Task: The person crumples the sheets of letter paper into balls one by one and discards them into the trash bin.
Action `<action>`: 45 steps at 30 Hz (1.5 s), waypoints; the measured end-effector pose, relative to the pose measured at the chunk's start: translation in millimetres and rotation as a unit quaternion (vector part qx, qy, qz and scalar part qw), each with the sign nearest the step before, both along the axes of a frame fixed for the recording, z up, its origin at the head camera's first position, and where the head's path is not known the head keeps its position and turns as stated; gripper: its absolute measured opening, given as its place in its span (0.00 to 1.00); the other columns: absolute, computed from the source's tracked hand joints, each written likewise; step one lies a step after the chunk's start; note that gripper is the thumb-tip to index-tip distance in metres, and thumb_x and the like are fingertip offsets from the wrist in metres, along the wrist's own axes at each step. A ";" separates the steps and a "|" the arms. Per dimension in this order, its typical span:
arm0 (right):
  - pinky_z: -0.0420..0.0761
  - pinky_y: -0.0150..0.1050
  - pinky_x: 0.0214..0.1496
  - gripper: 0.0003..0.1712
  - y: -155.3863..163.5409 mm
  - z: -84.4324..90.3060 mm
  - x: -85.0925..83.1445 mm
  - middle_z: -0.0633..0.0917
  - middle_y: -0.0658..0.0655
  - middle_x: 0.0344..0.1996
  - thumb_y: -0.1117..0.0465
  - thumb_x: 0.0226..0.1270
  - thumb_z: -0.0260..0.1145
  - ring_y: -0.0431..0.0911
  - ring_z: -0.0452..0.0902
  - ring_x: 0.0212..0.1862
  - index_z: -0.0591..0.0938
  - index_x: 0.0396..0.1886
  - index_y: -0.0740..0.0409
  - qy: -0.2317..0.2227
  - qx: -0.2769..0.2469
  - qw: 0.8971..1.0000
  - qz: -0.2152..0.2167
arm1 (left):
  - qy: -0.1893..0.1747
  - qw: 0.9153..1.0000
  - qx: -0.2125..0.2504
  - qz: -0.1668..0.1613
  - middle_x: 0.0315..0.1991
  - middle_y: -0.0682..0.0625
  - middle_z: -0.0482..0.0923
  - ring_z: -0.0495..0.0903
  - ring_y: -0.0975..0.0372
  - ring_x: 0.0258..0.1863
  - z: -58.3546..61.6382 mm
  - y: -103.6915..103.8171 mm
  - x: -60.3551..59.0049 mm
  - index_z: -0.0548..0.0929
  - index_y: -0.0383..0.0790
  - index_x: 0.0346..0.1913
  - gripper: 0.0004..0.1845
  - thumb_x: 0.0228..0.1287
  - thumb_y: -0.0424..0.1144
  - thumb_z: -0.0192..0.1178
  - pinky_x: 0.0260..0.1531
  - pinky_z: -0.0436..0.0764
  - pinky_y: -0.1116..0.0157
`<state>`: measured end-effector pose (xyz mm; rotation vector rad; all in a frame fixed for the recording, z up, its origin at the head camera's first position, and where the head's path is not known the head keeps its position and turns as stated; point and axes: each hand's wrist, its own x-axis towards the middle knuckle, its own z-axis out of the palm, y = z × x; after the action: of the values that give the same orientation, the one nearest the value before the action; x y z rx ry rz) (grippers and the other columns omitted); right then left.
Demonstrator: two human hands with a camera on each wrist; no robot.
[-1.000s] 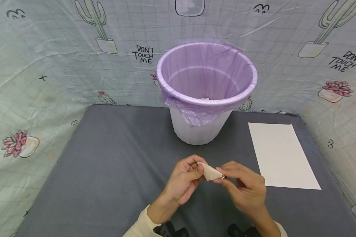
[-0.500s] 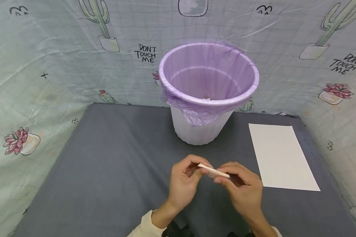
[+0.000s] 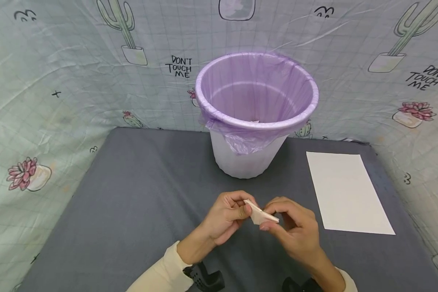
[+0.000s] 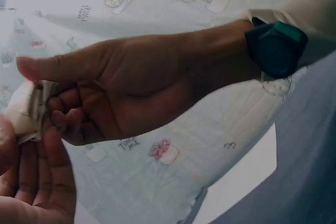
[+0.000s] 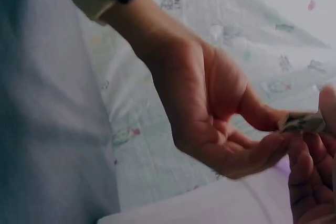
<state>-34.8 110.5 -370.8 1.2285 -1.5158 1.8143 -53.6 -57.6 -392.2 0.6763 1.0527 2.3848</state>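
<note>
Cream sleeves, black wrist cameras (strapped on).

A small folded piece of paper, pale beige and matt with creased edges, sits between the fingertips of both hands. The bin behind it is white plastic with a smooth, faintly ribbed wall. Its liner is thin purple plastic film, translucent, slightly glossy and crinkled where it folds over the rim. The counter is covered in dark grey cloth, matt and finely textured. A sheet of paper lies flat on it, white, smooth and matt. The backdrop is pale green printed cloth, wrinkled, with a soft sheen.
</note>
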 end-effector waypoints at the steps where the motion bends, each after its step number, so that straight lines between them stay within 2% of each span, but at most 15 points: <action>1: 0.78 0.33 0.38 0.19 1.0 -0.5 -0.2 0.81 0.64 0.31 0.66 0.54 0.73 0.49 0.76 0.34 0.77 0.34 0.79 -0.011 0.007 1.000 -0.001 | 0.003 1.000 0.000 0.025 0.30 0.57 0.80 0.73 0.69 0.28 -0.2 0.2 0.1 0.86 0.46 0.38 0.07 0.60 0.43 0.63 0.29 0.71 0.75; 3: 0.78 0.32 0.41 0.23 2.2 -0.4 0.0 0.81 0.64 0.34 0.63 0.51 0.75 0.48 0.76 0.37 0.77 0.37 0.79 -0.020 0.021 1.000 -0.010 | 0.022 0.997 0.001 0.068 0.32 0.55 0.82 0.76 0.68 0.30 0.0 0.3 0.3 0.86 0.45 0.38 0.06 0.60 0.41 0.63 0.31 0.75 0.74; 6: 0.78 0.31 0.39 0.22 2.3 0.7 1.8 0.81 0.64 0.33 0.66 0.48 0.76 0.48 0.76 0.36 0.77 0.36 0.78 -0.030 0.021 0.999 -0.022 | 0.059 0.993 -0.001 0.107 0.35 0.53 0.82 0.80 0.65 0.34 1.1 -0.4 1.4 0.85 0.39 0.38 0.06 0.60 0.38 0.63 0.37 0.78 0.72; 8: 0.78 0.31 0.36 0.18 2.6 2.1 3.1 0.81 0.63 0.32 0.69 0.49 0.75 0.48 0.76 0.34 0.78 0.35 0.77 -0.043 0.016 0.999 -0.022 | 0.080 0.991 0.001 0.108 0.36 0.52 0.83 0.80 0.64 0.36 2.2 -1.4 2.9 0.82 0.28 0.38 0.11 0.61 0.36 0.63 0.38 0.79 0.71; 12: 0.77 0.34 0.32 0.11 6.5 4.4 1.9 0.82 0.62 0.29 0.73 0.52 0.72 0.49 0.75 0.32 0.81 0.34 0.74 -0.051 0.001 0.998 0.036 | 0.086 0.994 0.003 0.066 0.36 0.52 0.83 0.79 0.64 0.36 4.1 -2.0 6.1 0.70 0.11 0.36 0.25 0.61 0.38 0.62 0.38 0.78 0.70; 14: 0.77 0.35 0.31 0.10 10.4 4.1 -1.5 0.82 0.61 0.29 0.74 0.53 0.71 0.49 0.75 0.31 0.81 0.36 0.72 -0.055 0.006 0.996 0.070 | 0.069 0.997 -0.005 0.044 0.35 0.53 0.83 0.79 0.64 0.35 4.3 -1.7 6.4 0.74 0.16 0.36 0.22 0.60 0.39 0.63 0.38 0.77 0.70; 17: 0.77 0.35 0.31 0.11 15.7 2.1 -6.8 0.81 0.60 0.30 0.73 0.52 0.72 0.48 0.75 0.32 0.81 0.36 0.71 -0.074 0.020 0.992 0.100 | 0.030 0.999 -0.026 0.016 0.33 0.55 0.82 0.78 0.66 0.34 4.4 -1.4 5.4 0.83 0.33 0.36 0.12 0.59 0.41 0.64 0.37 0.76 0.71; 19: 0.77 0.35 0.34 0.13 17.5 1.2 -8.6 0.80 0.60 0.32 0.71 0.52 0.73 0.48 0.73 0.35 0.79 0.36 0.70 -0.087 0.038 0.990 0.108 | 0.012 0.999 -0.035 -0.001 0.33 0.56 0.82 0.77 0.67 0.33 4.5 -1.7 3.8 0.85 0.43 0.38 0.07 0.58 0.42 0.64 0.36 0.76 0.72; 20: 0.77 0.35 0.37 0.15 17.4 1.4 -8.4 0.79 0.60 0.34 0.70 0.52 0.74 0.48 0.72 0.37 0.78 0.37 0.70 -0.093 0.051 0.989 0.107 | 0.008 0.999 -0.035 -0.009 0.33 0.56 0.82 0.77 0.67 0.33 4.5 -2.1 3.1 0.85 0.44 0.38 0.07 0.58 0.42 0.64 0.35 0.75 0.73; 23: 0.73 0.37 0.48 0.27 16.2 5.2 -5.6 0.75 0.63 0.45 0.60 0.52 0.75 0.50 0.69 0.47 0.75 0.47 0.72 -0.104 0.104 0.985 0.087 | 0.018 0.999 -0.025 -0.038 0.34 0.55 0.82 0.77 0.67 0.33 4.8 -4.3 1.1 0.85 0.45 0.38 0.09 0.57 0.44 0.64 0.34 0.75 0.73; 26: 0.67 0.37 0.59 0.39 15.0 12.2 1.5 0.71 0.66 0.57 0.47 0.59 0.69 0.52 0.64 0.58 0.70 0.60 0.70 -0.095 0.188 0.976 0.048 | 0.034 0.997 -0.012 -0.061 0.35 0.54 0.82 0.78 0.67 0.34 6.2 -6.5 0.6 0.85 0.43 0.40 0.11 0.57 0.44 0.64 0.35 0.77 0.72; 30: 0.60 0.39 0.67 0.41 13.3 20.2 8.8 0.66 0.66 0.65 0.40 0.68 0.57 0.55 0.58 0.66 0.66 0.67 0.68 -0.053 0.258 0.964 0.026 | 0.034 0.998 -0.007 -0.056 0.37 0.52 0.83 0.80 0.66 0.36 10.5 -7.0 2.3 0.82 0.32 0.45 0.17 0.58 0.41 0.66 0.37 0.79 0.71; 33: 0.56 0.42 0.70 0.41 13.0 24.1 9.2 0.64 0.67 0.67 0.41 0.71 0.54 0.59 0.54 0.68 0.64 0.67 0.71 -0.030 0.261 0.964 0.036 | 0.031 0.998 -0.006 -0.046 0.38 0.51 0.83 0.80 0.66 0.36 13.9 -6.4 3.4 0.76 0.28 0.48 0.21 0.58 0.40 0.66 0.37 0.79 0.71; 38: 0.53 0.46 0.71 0.42 15.3 27.7 9.1 0.65 0.66 0.67 0.40 0.73 0.50 0.63 0.50 0.70 0.62 0.68 0.72 -0.004 0.272 0.962 0.037 | 0.026 0.999 -0.003 -0.039 0.35 0.52 0.82 0.78 0.67 0.33 17.2 -7.0 4.2 0.66 0.40 0.47 0.22 0.57 0.38 0.67 0.33 0.78 0.73; 45: 0.60 0.39 0.67 0.42 19.4 33.9 11.7 0.74 0.61 0.60 0.42 0.64 0.62 0.56 0.61 0.64 0.68 0.65 0.70 -0.007 0.265 0.964 0.023 | 0.008 0.999 -0.010 -0.037 0.31 0.51 0.83 0.77 0.66 0.29 21.8 -8.4 6.8 0.61 0.42 0.46 0.24 0.56 0.36 0.67 0.30 0.76 0.73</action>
<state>-23.2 129.9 -336.8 1.4931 -2.0803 1.4870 -46.8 -66.1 -370.4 0.7161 1.0382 2.3062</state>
